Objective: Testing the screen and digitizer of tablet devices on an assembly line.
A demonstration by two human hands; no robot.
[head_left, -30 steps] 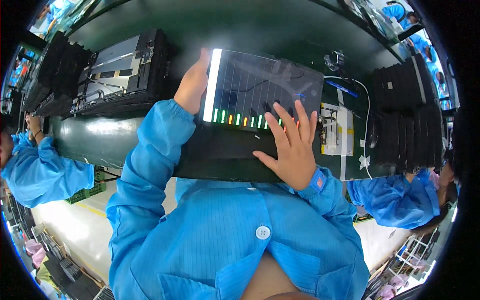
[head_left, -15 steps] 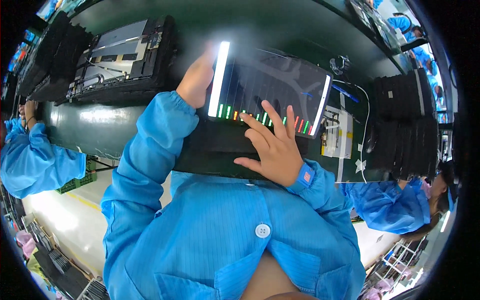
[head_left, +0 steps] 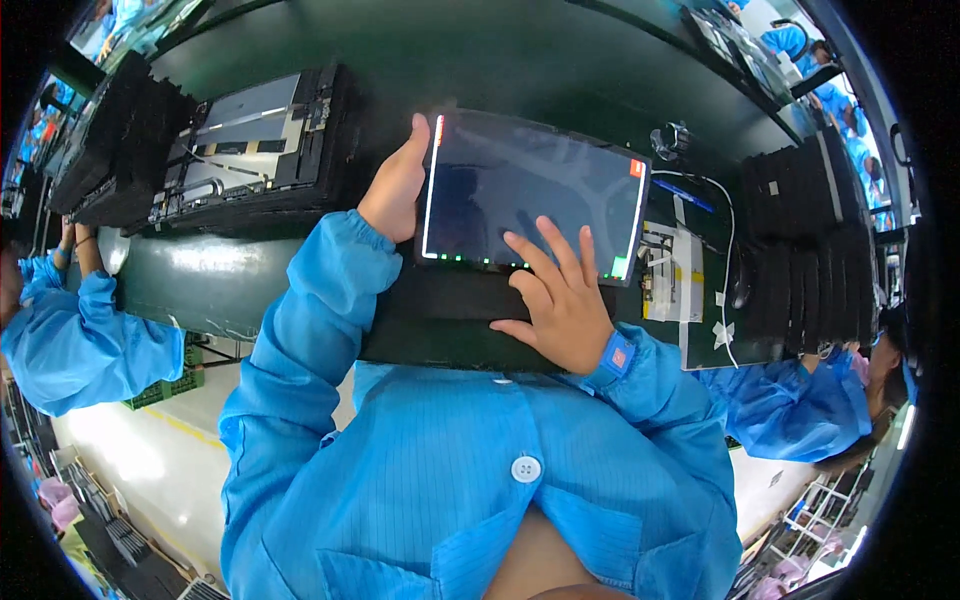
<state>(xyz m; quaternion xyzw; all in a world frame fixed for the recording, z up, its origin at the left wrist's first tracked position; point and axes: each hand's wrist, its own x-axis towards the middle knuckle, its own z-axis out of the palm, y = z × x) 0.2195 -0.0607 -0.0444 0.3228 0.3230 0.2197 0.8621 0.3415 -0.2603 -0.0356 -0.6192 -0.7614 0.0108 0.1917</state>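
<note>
The left hand [head_left: 397, 190] grips the tablet's [head_left: 530, 195] left edge at centre frame; the right hand [head_left: 560, 300] rests open, fingers spread on its screen. It looks stiff, light and fragile; best held by its edges.

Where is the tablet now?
In the head view the tablet lies centre, on a black tray, between the left hand and right hand.
</note>
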